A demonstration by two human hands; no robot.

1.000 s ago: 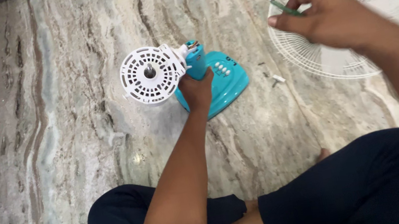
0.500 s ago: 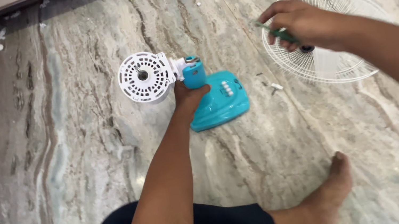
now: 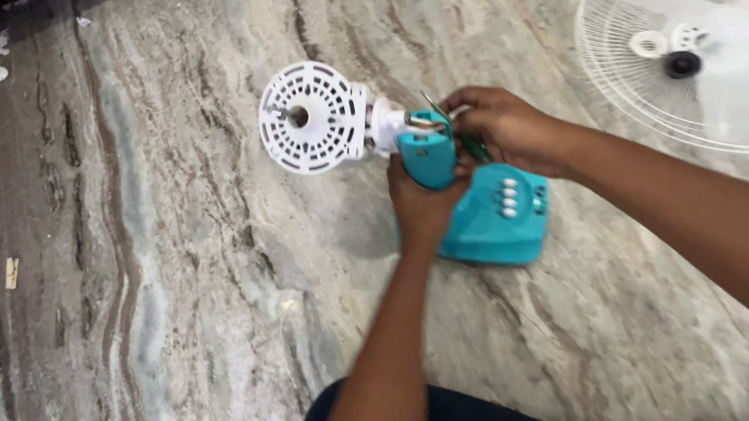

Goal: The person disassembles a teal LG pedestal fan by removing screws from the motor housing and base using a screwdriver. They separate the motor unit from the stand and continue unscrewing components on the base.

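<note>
The teal plastic table-fan stand point(image 3: 486, 212) with its round white slotted motor housing point(image 3: 314, 116) sits on the grey veined marble floor point(image 3: 158, 308), its neck clamped in the left hand point(image 3: 422, 204). The right hand point(image 3: 508, 127), closed around a thin green-handled screwdriver point(image 3: 452, 126), now works at the neck, having come over from the white wire fan guard point(image 3: 720, 31). That guard lies well apart, cradling the pale translucent fan blades point(image 3: 736, 69).
</note>
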